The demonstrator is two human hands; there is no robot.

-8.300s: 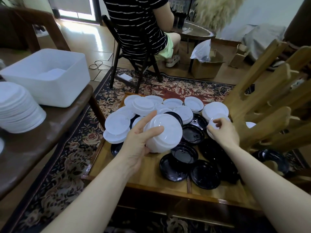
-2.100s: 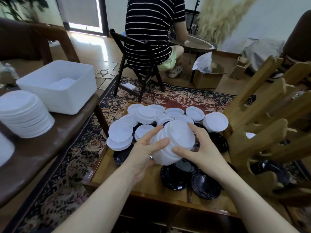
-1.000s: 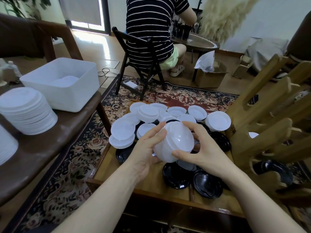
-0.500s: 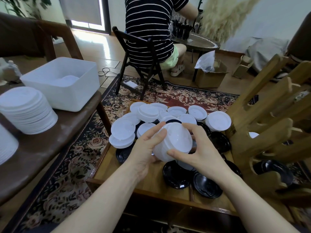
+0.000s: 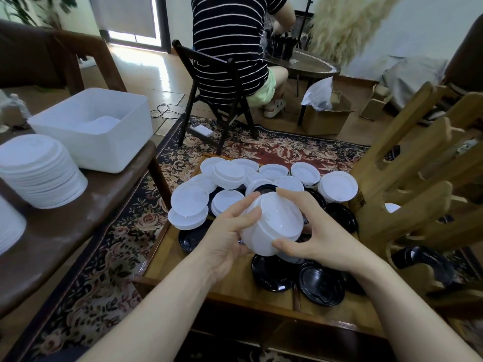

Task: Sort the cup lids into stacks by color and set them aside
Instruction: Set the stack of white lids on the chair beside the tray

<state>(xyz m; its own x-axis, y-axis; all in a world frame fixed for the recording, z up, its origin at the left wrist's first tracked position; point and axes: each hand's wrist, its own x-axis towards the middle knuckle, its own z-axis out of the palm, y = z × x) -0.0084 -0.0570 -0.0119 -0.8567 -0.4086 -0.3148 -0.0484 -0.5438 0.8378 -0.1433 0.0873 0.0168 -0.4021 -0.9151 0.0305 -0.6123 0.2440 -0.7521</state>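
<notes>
A short stack of white lids (image 5: 274,226) hangs tilted above the low wooden table (image 5: 235,280). My left hand (image 5: 230,231) grips its left side with thumb and fingers curled round it. My right hand (image 5: 316,239) grips its right side, index finger over the top and thumb under the rim. Several loose white lids (image 5: 190,202) lie across the far half of the table. Black lids (image 5: 321,283) lie on the near half, partly hidden under my hands.
On the dark bench (image 5: 65,226) at the left stand a tall stack of white lids (image 5: 39,171) and a white bin (image 5: 94,129). A wooden rack (image 5: 418,194) crowds the table's right side. A person sits on a chair (image 5: 222,100) beyond the patterned rug (image 5: 104,270).
Over the last second both hands have stayed on the white stack and shifted it a little; my right fingers have slid across its top. Earlier, my right hand brought a lid from the far right.
</notes>
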